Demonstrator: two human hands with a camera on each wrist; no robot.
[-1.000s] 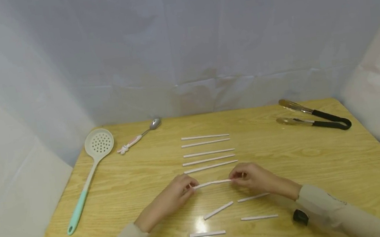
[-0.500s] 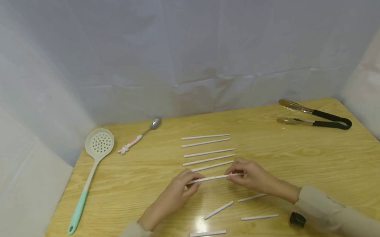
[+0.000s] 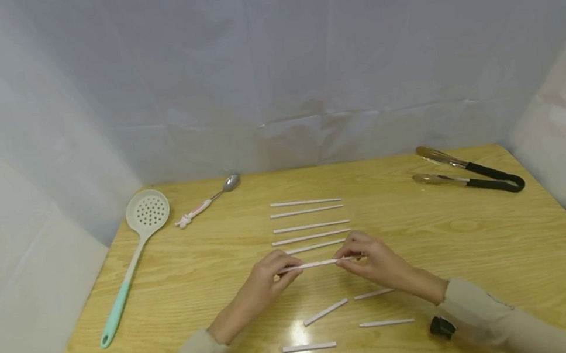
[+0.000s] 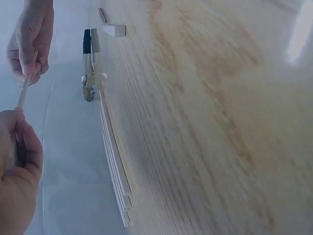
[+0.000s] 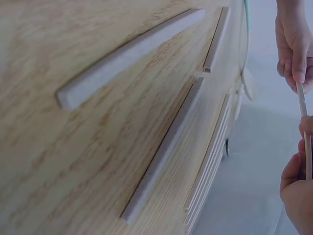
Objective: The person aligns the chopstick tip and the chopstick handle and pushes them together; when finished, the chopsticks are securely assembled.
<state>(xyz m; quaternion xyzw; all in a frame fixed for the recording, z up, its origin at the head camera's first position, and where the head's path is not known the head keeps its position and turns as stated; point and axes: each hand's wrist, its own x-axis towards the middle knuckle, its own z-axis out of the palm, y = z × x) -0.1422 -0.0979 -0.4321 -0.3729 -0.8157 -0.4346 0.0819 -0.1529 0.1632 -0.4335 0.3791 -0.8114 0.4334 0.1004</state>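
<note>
A thin white chopstick [image 3: 318,264] is held level over the table by both hands in the head view. My left hand [image 3: 264,282] pinches its left part between thumb and fingers; my right hand [image 3: 377,259] pinches it further right, and its right end sticks out past those fingers. Seen from the right wrist, the chopstick [image 5: 302,105] shows a joint between the two hands. Just beyond the hands lies a row of several long white chopsticks [image 3: 311,226]. Nearer the person are several short chopstick halves, among them a slanted half [image 3: 325,312] and a front half [image 3: 309,347].
A slotted skimmer [image 3: 148,212] with a mint handle lies along the left side. Next to it is a spoon [image 3: 206,202] with a pink and white handle. Metal tongs [image 3: 473,171] with black grips lie at the back right. White sheeting [image 3: 275,71] encloses the wooden table [image 3: 417,230].
Two chopstick halves that met at a slight angle now form one straight line. Both hands have moved a little away from the person and gripped further in from the ends.
</note>
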